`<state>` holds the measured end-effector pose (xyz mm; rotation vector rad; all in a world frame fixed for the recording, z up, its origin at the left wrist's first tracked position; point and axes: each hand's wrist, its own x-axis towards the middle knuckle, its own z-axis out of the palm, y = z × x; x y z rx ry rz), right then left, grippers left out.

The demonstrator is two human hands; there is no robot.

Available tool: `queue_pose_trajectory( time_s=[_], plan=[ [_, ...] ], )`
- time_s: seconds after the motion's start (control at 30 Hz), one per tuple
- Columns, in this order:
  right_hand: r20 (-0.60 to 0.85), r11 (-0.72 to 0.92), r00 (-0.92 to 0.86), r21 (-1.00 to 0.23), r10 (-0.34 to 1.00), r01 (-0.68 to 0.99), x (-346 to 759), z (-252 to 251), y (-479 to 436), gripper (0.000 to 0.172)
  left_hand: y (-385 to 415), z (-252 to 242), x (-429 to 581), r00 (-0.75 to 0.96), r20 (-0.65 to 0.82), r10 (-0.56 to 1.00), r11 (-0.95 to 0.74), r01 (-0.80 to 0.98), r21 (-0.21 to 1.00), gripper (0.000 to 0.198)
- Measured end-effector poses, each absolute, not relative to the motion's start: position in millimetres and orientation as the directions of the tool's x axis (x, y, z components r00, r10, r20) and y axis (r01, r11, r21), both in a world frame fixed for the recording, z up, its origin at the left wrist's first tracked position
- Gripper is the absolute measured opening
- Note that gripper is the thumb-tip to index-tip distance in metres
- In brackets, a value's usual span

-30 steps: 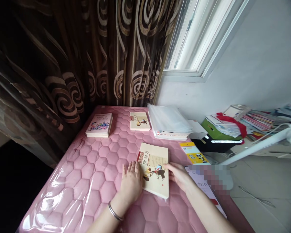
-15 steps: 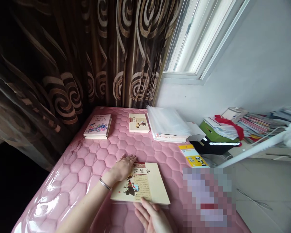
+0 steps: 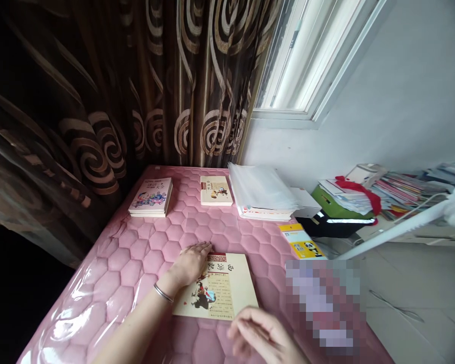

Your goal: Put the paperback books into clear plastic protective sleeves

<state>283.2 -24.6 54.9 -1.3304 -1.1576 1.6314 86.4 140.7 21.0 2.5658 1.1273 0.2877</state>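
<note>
A cream-coloured book (image 3: 237, 283) with dark Chinese characters and painted figures on its cover lies flat on the pink quilted surface in front of me. My left hand (image 3: 191, 260), a silver bangle at its wrist, rests spread along the book's far left edge and covers part of the cover. My right hand (image 3: 263, 333) hovers by the book's near right corner. Its fingers are bent and smeared by motion, so I cannot make out whether anything is in them.
Far left are stacked white books (image 3: 150, 197); beside them lies a smaller cream book (image 3: 216, 190). Clear plastic sheets (image 3: 261, 187) cover a paper pile. A yellow panda packet (image 3: 301, 241) sits on the right edge. A white fan (image 3: 398, 227) stands beyond, near a blurred-out patch (image 3: 322, 308).
My right hand has moved right along the book's near edge, and its fingers have curled. My left hand stays on the book. The book has shifted slightly left.
</note>
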Motion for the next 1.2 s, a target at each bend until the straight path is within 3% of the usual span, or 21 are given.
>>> queue_pose_trajectory(
  time_s=[0.03, 0.1, 0.17, 0.37, 0.6, 0.77, 0.9, 1.07, 1.2],
  plan=[
    [-0.187, -0.167, -0.140, -0.975, 0.972, 0.147, 289, 62, -17, 0.030, 142, 21, 86, 0.675, 0.057, 0.736, -0.640, 0.665, 0.384, 0.050],
    [0.043, 0.079, -0.104, -0.924, 0.994, 0.374, 299, 67, -1, 0.018, 144, 23, 84, 0.673, 0.080, 0.735, -0.635, 0.643, 0.428, 0.047],
    [0.127, 0.189, -0.156, -0.843, 0.980, 0.504, 308, 64, 11, 0.018, 145, 26, 79, 0.640, 0.111, 0.760, -0.607, 0.639, 0.473, 0.043],
    [-0.013, 0.231, -0.373, -0.767, 0.928, 0.599, 319, 37, 14, 0.060, 141, 24, 52, 0.485, 0.144, 0.863, -0.479, 0.690, 0.543, 0.033],
    [0.045, 0.305, -0.404, -0.734, 0.914, 0.606, 319, 39, 15, 0.047, 137, 14, 45, 0.406, 0.136, 0.904, -0.387, 0.641, 0.663, 0.036],
    [0.084, 0.401, -0.480, -0.684, 0.873, 0.610, 318, 50, 15, 0.029, 139, 9, 44, 0.364, 0.144, 0.920, -0.345, 0.578, 0.740, 0.034],
    [0.168, 0.481, -0.468, -0.518, 0.868, 0.707, 315, 54, 15, 0.029, 149, 0, 42, 0.122, 0.196, 0.973, -0.231, 0.527, 0.818, 0.026],
    [0.396, 0.532, -0.415, -0.257, 0.819, 0.806, 314, 60, 33, 0.039, 171, -3, 44, -0.150, -0.090, 0.985, 0.128, 0.271, 0.954, 0.020],
    [0.524, 0.522, -0.397, -0.111, 0.754, 0.846, 311, 61, 52, 0.050, 189, -5, 47, -0.192, -0.190, 0.963, 0.226, 0.193, 0.955, 0.025]
  ],
)
